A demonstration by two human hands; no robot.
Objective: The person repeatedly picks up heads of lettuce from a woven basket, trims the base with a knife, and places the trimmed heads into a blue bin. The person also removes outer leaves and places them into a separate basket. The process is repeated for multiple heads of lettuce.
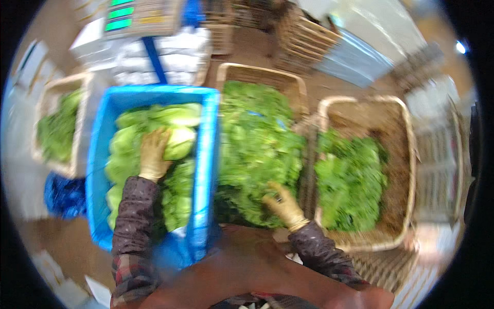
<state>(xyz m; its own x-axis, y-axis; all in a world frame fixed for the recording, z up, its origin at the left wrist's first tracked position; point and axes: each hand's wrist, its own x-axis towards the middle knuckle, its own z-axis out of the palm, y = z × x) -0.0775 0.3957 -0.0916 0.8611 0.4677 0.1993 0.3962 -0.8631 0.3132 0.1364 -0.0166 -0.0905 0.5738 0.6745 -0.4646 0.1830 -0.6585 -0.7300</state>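
My left hand point(155, 152), in a tan glove, lies over pale green lettuce heads point(180, 141) in a crate lined with blue plastic point(153, 91). Its fingers are stretched out against the head on their right. To the right, my gloved right hand point(283, 206) hovers over or touches loose leafy greens point(257, 144) heaped in the middle crate point(262, 71). Its fingers are bent but apart, and a small dark spot shows between or on them; blur hides what it is. The greens' undersides and the bottoms of both crates are hidden.
A wicker-like crate point(411, 170) at right holds more greens point(350, 180). Another crate point(37, 129) of greens stands at far left. Beyond the blue lining are a scale with a green-lit display point(121, 13) and white packs point(159, 59). Stacked baskets point(303, 41) stand farther back.
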